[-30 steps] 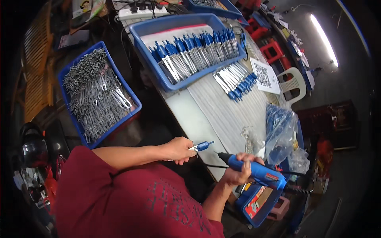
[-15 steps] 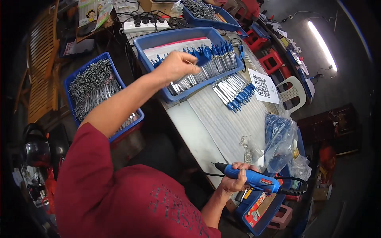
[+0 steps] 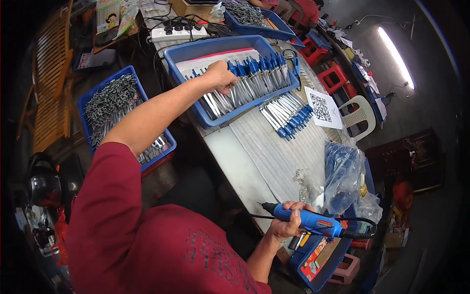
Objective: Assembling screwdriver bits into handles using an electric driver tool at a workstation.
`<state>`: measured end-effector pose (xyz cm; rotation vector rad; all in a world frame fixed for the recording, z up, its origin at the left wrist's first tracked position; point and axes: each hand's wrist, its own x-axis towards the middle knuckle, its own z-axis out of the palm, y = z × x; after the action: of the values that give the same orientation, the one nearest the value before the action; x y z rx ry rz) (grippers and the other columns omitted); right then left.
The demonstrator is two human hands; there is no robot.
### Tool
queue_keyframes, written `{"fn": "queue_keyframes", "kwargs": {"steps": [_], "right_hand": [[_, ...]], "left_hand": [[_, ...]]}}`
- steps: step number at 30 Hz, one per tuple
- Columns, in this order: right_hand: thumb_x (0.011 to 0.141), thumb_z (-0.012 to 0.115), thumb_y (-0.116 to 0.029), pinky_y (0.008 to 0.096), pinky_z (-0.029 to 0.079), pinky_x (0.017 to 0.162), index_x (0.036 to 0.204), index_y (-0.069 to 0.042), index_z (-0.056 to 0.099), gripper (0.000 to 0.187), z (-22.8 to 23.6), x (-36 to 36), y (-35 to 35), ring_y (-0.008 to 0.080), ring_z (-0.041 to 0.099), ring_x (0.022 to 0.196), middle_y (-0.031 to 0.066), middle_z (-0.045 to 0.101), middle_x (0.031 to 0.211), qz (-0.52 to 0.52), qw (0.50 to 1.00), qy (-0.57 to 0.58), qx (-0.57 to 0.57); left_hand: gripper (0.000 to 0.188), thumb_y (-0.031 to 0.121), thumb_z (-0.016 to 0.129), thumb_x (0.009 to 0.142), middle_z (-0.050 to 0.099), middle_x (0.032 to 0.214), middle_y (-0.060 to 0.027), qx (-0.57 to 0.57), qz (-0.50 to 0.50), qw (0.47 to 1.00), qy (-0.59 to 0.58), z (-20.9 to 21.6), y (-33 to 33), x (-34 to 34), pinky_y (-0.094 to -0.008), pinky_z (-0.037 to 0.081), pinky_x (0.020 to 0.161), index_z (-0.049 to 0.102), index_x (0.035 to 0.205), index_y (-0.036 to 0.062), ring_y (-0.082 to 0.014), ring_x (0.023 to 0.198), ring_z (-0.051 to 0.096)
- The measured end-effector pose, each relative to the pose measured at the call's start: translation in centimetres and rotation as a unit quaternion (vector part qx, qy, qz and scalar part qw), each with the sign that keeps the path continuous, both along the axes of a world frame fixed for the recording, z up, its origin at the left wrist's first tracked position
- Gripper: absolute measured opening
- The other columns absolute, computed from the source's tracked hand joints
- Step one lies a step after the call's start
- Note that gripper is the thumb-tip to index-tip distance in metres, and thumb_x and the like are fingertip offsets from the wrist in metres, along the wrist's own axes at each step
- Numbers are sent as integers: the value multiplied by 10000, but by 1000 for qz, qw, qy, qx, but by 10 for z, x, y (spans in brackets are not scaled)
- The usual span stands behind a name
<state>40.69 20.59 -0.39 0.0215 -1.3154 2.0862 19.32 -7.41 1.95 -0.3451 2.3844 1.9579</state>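
Observation:
My left hand (image 3: 221,77) is over the large blue bin (image 3: 209,51), fingers curled down among a row of slim silver rods with blue ends (image 3: 245,81). Whatever its fingertips pinch is hidden. Lower right, my right hand (image 3: 288,223) is wrapped round a blue electric screwdriver (image 3: 307,219) with a black nose, its thin bit pointing left and its cable curling off to the right. Between the hands, several more silver rods with blue ends (image 3: 286,116) lie side by side on a pale foam sheet (image 3: 274,149) on the table.
Left of the table stands a blue bin (image 3: 131,73) of grey metal parts. A clear plastic bag (image 3: 342,176), small metal pieces (image 3: 304,186) and a blue tray (image 3: 313,281) are near my right hand. A printed sheet (image 3: 333,117) and power strip (image 3: 178,33) lie farther off.
My left hand has moved slightly left and down, from above the bin's rods to among them. My right hand keeps the screwdriver in nearly the same place.

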Motion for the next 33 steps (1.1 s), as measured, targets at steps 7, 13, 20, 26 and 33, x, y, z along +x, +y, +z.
{"fn": "queue_keyframes", "kwargs": {"steps": [7, 13, 20, 26, 33], "right_hand": [[592, 531, -34, 280, 399, 550, 1011, -60, 389, 443, -1, 0, 1, 156, 436, 581, 53, 435, 678, -2, 1000, -15, 2], [587, 544, -47, 278, 399, 548, 1004, -57, 390, 444, 0, -2, -2, 157, 435, 579, 52, 428, 672, -2, 1000, -15, 8], [586, 545, -46, 279, 401, 547, 1003, -58, 386, 446, 0, -2, -1, 159, 438, 581, 52, 428, 667, 4, 1000, -21, -6], [623, 515, -46, 274, 395, 556, 987, -55, 373, 392, 2, 0, 0, 159, 429, 576, 50, 422, 653, 5, 1000, -15, 22], [600, 531, -33, 316, 394, 567, 985, -66, 365, 421, -4, -3, 2, 197, 452, 566, 73, 425, 650, 13, 1000, -9, -1]], "left_hand": [[225, 110, 551, 662, 553, 597, -168, -108, 6, 994, -2, 8, -15, 0, -294, 465, 395, 508, 704, -107, -230, 447, 569], [209, 132, 510, 665, 565, 673, -213, -488, 42, 855, 171, 6, -33, 0, -375, 473, 611, 540, 705, -71, -326, 640, 577], [109, 70, 491, 656, 544, 746, -166, -548, 17, 795, 258, -5, -32, 2, -410, 444, 634, 536, 724, -2, -333, 726, 546], [101, 28, 486, 637, 539, 769, -175, -531, -55, 786, 311, 4, -2, 10, -390, 442, 658, 539, 715, -10, -321, 750, 538], [117, 70, 503, 668, 523, 739, -168, -336, -245, 830, 372, 5, 86, 18, -374, 408, 679, 531, 754, -4, -316, 762, 515]]}}
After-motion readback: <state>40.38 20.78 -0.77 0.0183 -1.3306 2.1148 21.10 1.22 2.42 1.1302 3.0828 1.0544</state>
